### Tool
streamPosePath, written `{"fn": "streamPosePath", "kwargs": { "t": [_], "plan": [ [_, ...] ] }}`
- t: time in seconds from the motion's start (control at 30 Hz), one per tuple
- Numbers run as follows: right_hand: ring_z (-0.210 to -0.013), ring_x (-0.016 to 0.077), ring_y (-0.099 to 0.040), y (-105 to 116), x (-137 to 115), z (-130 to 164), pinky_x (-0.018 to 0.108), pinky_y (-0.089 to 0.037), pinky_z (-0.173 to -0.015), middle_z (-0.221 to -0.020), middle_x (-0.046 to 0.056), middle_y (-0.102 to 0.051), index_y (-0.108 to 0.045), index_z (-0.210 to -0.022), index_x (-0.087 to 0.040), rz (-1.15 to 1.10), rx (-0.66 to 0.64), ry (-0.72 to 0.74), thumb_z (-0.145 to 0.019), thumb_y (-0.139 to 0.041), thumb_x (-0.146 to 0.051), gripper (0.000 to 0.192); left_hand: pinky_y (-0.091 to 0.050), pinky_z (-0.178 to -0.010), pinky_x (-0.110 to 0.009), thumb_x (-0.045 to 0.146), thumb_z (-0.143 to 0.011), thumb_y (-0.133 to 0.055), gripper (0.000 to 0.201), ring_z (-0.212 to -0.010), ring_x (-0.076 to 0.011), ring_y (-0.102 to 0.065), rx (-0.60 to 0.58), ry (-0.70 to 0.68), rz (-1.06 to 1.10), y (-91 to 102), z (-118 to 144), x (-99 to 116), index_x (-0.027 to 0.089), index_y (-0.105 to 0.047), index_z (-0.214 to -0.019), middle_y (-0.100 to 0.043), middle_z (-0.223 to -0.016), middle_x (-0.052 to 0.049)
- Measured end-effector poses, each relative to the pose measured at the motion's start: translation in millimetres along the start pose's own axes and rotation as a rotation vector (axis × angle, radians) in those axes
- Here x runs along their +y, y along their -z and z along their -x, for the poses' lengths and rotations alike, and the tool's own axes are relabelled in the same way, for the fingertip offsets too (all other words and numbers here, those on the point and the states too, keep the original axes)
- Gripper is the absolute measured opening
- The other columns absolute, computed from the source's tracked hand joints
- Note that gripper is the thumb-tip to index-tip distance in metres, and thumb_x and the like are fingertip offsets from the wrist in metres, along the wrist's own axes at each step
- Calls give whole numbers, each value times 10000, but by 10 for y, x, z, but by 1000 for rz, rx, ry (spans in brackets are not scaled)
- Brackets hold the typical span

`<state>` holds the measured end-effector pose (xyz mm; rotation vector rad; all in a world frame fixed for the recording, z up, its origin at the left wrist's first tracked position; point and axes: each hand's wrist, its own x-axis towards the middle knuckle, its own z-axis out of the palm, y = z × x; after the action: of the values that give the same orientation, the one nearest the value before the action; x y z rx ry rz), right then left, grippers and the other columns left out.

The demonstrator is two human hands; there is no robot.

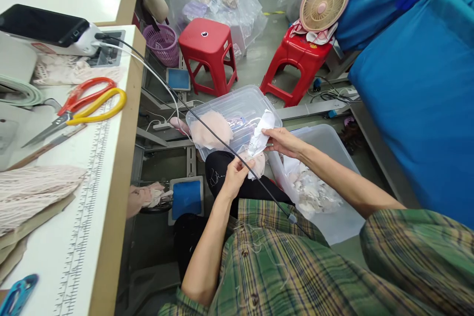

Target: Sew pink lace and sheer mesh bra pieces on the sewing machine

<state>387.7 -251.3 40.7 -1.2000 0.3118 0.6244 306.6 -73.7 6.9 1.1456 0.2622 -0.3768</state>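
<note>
Both hands [237, 173] [281, 140] pinch white fabric [261, 136] above a seemingly pink-filled bin [237, 103].

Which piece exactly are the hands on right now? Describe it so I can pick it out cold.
Start at the clear plastic bin sitting over the person's lap, in front of the red stools. Just at its near right edge, the left hand and right hand hold a small white fabric piece between them. It is white; the pieces inside the bin are pale pink.

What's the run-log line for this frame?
left hand: grips pink fabric piece | right hand: grips white fabric piece | over clear bin
</note>
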Motion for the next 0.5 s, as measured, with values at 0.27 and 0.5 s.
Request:
{"fn": "streamPosePath", "kwargs": {
  "t": [0.27,0.5],
  "plan": [
    [-744,178,-659,-4,9,-61,304,-551,-694,-796,91,-724,-696,-808,-140,-9,16,-32,-808,-700,-309,168,-478,-722,-258,415,-675,-817,411,-770,-151,-627,28,32,119,69,27,-29,158,-697,-972,-711,-878,-36],
    [-781,168,-637,23,85,-72,285,-563,-681,-876,81,-706,-675,-808,-170,5,-43,-52,-786,-725,-339,178,-492,-845,-294,332,-642,-835,405,-923,-193,-650,69,-82,52,10,22,-5,174,-670,-977,-707,-945,-47]
  ]
}}
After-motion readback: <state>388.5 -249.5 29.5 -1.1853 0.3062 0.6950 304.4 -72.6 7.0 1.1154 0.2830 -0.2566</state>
